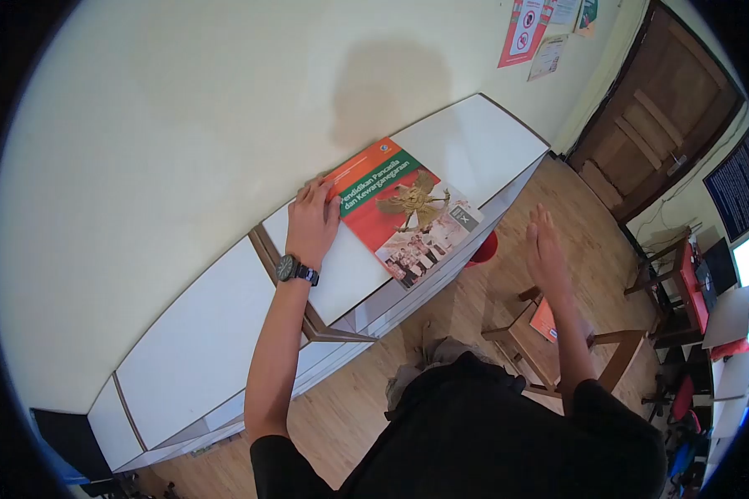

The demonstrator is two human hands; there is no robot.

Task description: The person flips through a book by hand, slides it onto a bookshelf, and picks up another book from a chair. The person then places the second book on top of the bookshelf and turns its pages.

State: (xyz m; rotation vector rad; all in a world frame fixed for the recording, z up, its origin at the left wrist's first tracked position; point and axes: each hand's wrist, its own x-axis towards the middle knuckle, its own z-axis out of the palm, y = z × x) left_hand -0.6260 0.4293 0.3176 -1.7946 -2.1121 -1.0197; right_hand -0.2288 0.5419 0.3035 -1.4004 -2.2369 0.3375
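A textbook (408,204) titled "Pendidikan Pancasila dan Kewarganegaraan" lies face up on the white cabinet top (466,125). Its cover is orange, green and red, with a golden bird emblem and a photo of people. My left hand (312,220) rests on the cabinet top against the book's left edge, fingers stretched out and not wrapped round it. A dark watch (297,270) is on that wrist. My right hand (548,254) is held in the air right of the cabinet, apart from the book, with straight fingers and nothing in it.
Beside me stands a wooden chair (524,341) with an orange book (544,320) on its seat. A red bucket (483,249) is behind the cabinet's front edge. Farther off are a wooden door (653,125), wall posters (524,33) and a red-topped desk (692,287).
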